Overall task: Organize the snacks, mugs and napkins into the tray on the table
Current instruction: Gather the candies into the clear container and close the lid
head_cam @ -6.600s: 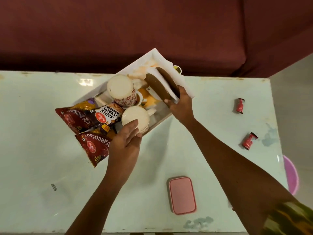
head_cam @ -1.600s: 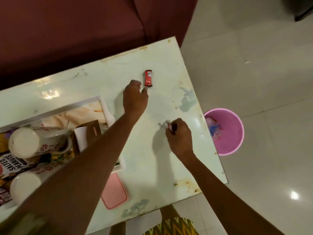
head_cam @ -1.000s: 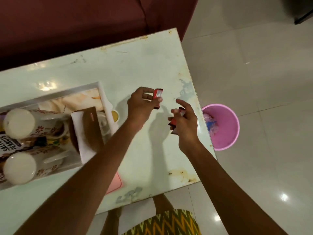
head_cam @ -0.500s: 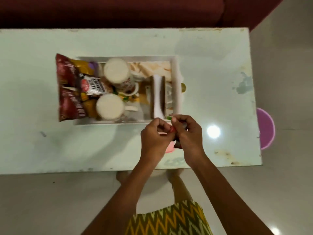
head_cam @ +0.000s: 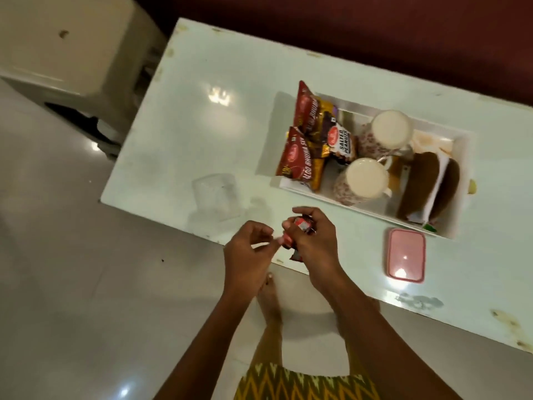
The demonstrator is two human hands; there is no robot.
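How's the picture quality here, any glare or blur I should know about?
Head view: lamp glare sits on the table, on the pink lid and on the floor; motion blur softens the hands, so the small red wrappers in the right hand are unreadable; the wide lens bends the table edges; the tray and its peanut label stay fairly legible.

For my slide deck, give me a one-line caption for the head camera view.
Both hands, left hand and right hand, hold small red wrappers beside the packed tray.
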